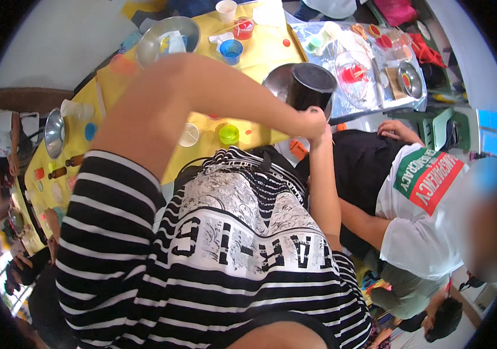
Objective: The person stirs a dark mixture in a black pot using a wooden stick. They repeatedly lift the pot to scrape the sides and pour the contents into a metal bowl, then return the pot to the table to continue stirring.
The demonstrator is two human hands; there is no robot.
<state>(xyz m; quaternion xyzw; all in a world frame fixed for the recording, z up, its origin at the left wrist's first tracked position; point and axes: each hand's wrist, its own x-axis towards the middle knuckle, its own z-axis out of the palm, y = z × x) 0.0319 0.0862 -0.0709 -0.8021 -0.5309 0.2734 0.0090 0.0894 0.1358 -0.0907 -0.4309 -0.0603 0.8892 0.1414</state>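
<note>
My left arm crosses from the left over the yellow-covered table [263, 67], and my right arm rises from below. My left hand [310, 120] and my right hand [320, 137] meet just below a dark cylindrical pot [313, 84]. Both sets of fingers look closed. What they hold, if anything, is hidden; a thin tip shows beside the right hand. The pot overlaps a metal bowl [277, 83]; whether a hand touches the pot, I cannot tell. Left of the hands are a lime-green cup [229, 135] and a white cup [189, 134].
Farther back are a large metal bowl [192, 32], a blue cup [231, 51], a red jar [243, 29] and a white paper cup [226, 10]. At right, a plastic-covered table [341, 110] holds cups and bowls. A person in a white shirt [429, 224] sits close on my right.
</note>
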